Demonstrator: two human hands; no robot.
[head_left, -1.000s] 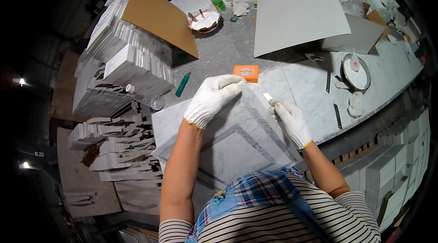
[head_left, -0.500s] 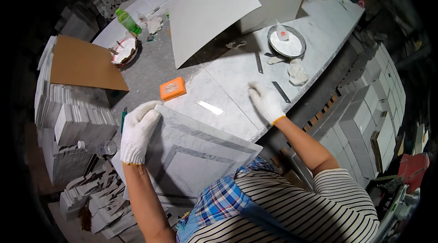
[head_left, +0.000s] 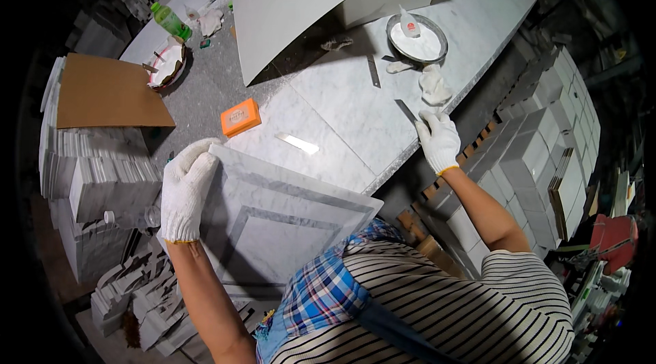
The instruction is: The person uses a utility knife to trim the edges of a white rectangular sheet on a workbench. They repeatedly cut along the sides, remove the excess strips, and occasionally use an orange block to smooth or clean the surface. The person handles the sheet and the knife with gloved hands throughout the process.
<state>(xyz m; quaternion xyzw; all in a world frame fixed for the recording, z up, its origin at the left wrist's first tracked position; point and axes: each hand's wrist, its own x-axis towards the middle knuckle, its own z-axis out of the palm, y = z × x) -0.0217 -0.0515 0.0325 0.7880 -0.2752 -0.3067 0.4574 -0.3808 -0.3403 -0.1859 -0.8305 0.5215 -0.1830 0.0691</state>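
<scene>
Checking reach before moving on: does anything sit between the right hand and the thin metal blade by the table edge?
Nothing visible does. The white-gloved right hand already has its fingers at the near end of the thin dark metal blade on the marble table.

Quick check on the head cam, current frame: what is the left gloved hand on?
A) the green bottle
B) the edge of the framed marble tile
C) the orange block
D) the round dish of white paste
B: the left hand grips the upper left edge of the framed marble tile, while the orange block, green bottle and round dish all lie well away from it on the table.
</scene>
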